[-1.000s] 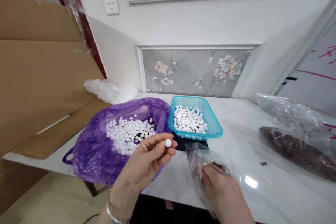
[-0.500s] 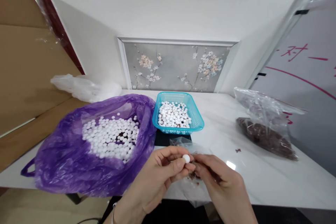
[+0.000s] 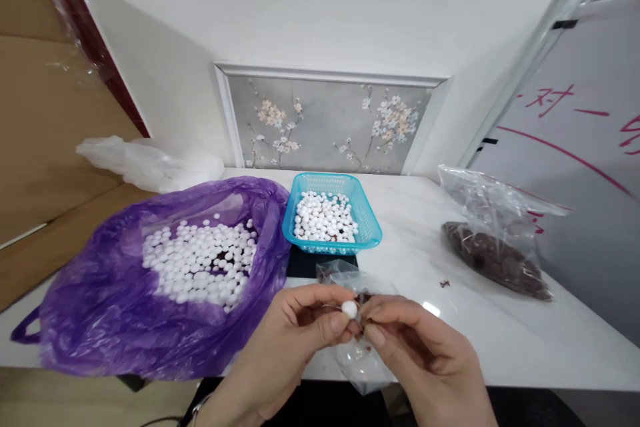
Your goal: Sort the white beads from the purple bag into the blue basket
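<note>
L to R, ref. teal basket [image 3: 371,235]: purple bag [image 3: 125,320] of white balls to its left, L hand [image 3: 295,340] in front pinching one white ball [image 3: 349,309] (round, no long axis), R hand [image 3: 425,360] fingertips closed on a small dark bit against it, above clear bag [image 3: 363,367].

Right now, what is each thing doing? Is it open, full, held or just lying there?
Left hand: pinching the white ball.
White ball: held at fingertips.
Right hand: fingertips meet the ball.
Purple bag: open, many white balls inside.
Blue basket: upright, partly filled with balls.
Small clear bag: crumpled under the hands.
Large clear bag: lying down, brown bits inside.
</note>
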`<action>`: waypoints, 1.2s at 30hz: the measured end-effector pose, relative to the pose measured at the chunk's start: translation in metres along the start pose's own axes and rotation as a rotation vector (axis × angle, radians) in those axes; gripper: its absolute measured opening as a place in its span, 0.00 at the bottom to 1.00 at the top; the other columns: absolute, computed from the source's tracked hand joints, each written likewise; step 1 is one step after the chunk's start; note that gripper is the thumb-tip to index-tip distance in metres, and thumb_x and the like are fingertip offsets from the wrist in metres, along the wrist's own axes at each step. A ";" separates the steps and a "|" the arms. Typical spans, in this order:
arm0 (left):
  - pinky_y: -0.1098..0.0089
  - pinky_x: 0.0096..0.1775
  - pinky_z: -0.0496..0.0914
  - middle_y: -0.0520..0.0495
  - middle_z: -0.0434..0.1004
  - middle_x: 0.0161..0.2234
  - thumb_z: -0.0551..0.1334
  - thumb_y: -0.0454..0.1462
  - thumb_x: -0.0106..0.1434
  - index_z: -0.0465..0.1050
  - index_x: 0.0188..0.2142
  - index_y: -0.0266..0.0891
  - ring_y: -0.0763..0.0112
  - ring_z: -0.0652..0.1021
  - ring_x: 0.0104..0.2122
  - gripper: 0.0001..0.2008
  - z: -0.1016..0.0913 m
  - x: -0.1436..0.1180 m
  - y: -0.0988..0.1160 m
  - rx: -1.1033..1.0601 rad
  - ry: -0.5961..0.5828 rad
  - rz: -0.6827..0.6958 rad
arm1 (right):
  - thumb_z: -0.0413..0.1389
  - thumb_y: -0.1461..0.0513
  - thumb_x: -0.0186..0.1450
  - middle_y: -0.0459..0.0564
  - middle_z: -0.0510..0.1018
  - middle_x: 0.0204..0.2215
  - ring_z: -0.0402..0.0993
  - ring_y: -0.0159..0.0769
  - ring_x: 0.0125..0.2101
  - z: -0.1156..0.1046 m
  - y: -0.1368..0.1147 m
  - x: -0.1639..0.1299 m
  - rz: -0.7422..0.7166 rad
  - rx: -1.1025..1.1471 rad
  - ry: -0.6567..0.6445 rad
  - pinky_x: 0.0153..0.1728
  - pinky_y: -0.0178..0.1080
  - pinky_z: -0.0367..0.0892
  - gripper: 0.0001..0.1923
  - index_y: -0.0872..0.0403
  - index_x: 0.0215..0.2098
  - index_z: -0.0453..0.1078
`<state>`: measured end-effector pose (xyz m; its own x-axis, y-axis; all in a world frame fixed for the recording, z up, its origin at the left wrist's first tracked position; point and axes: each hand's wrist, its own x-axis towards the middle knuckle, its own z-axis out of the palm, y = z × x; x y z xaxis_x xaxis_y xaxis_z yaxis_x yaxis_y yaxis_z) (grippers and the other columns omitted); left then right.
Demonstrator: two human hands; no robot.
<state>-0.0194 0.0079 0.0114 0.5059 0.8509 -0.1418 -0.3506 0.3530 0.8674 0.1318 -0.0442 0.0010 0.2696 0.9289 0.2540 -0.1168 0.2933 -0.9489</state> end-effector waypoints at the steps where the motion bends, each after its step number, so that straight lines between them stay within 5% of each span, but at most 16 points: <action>1: 0.77 0.35 0.70 0.48 0.81 0.28 0.72 0.34 0.53 0.83 0.36 0.38 0.76 0.77 0.29 0.09 0.000 0.000 0.000 -0.001 0.004 -0.003 | 0.66 0.62 0.58 0.47 0.80 0.31 0.78 0.36 0.33 0.002 0.000 -0.001 0.015 0.033 0.016 0.35 0.32 0.76 0.02 0.49 0.30 0.78; 12: 0.76 0.35 0.70 0.49 0.82 0.27 0.72 0.36 0.53 0.83 0.35 0.39 0.75 0.77 0.28 0.08 -0.002 -0.001 -0.003 0.001 0.014 0.015 | 0.62 0.66 0.61 0.49 0.77 0.35 0.77 0.36 0.35 -0.012 0.006 0.003 -0.073 -0.100 -0.144 0.34 0.33 0.76 0.09 0.45 0.31 0.81; 19: 0.75 0.36 0.69 0.49 0.79 0.29 0.72 0.36 0.54 0.82 0.36 0.40 0.74 0.75 0.30 0.08 -0.001 0.000 -0.007 0.039 0.040 0.024 | 0.63 0.60 0.59 0.47 0.79 0.28 0.76 0.37 0.31 0.000 -0.001 -0.001 0.062 -0.109 -0.021 0.34 0.34 0.74 0.02 0.49 0.30 0.78; 22: 0.76 0.35 0.67 0.51 0.77 0.28 0.71 0.37 0.55 0.81 0.34 0.39 0.75 0.74 0.30 0.06 -0.001 0.000 -0.006 0.066 0.042 0.043 | 0.64 0.58 0.58 0.44 0.78 0.26 0.77 0.36 0.30 0.004 -0.003 -0.005 0.151 -0.112 0.027 0.36 0.34 0.73 0.09 0.49 0.36 0.73; 36: 0.73 0.41 0.69 0.48 0.82 0.33 0.69 0.37 0.58 0.83 0.33 0.42 0.67 0.77 0.36 0.04 -0.006 -0.003 -0.002 0.317 0.042 0.168 | 0.64 0.57 0.56 0.43 0.77 0.25 0.74 0.34 0.28 0.008 -0.006 -0.004 0.189 -0.150 0.000 0.34 0.33 0.69 0.10 0.50 0.34 0.70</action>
<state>-0.0246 0.0062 0.0071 0.4264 0.9045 0.0015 -0.1612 0.0743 0.9841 0.1234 -0.0477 0.0068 0.2563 0.9641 0.0688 -0.0220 0.0770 -0.9968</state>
